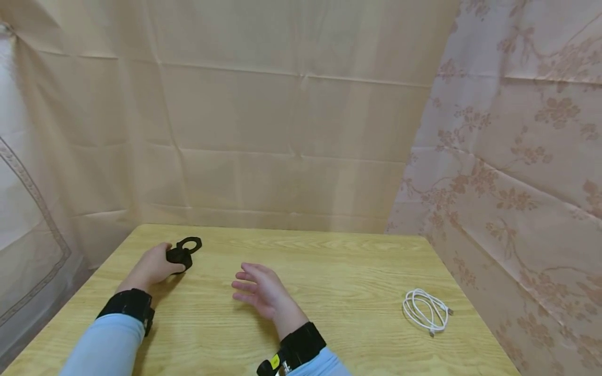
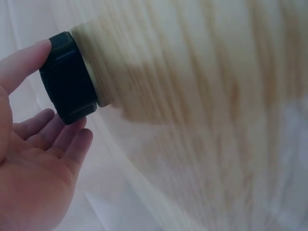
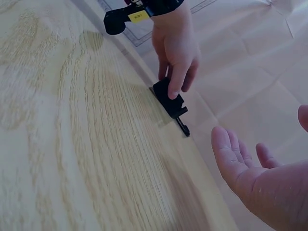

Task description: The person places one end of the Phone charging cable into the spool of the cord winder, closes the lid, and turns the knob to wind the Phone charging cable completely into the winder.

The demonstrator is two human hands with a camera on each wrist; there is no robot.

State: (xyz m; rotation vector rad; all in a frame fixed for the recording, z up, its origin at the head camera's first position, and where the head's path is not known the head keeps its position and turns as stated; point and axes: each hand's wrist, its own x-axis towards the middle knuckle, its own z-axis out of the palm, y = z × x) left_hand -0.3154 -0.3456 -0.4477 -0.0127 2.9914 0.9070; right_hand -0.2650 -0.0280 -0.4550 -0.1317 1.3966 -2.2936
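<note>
With our left hand [image 1: 155,263] we pinch a black device with a ring [image 1: 199,243] at one end, between thumb and fingers, at the far left of the table [image 1: 348,292], near its edge. Our right hand [image 1: 263,290] holds nothing, its fingers loosely extended, palm turned toward the device but well apart from it, and we see a coiled white cable [image 1: 413,311] lying on the right side of the table.

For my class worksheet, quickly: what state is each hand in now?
Left hand: closed, holding the black object with a ring.
Right hand: open, holding nothing.
</note>
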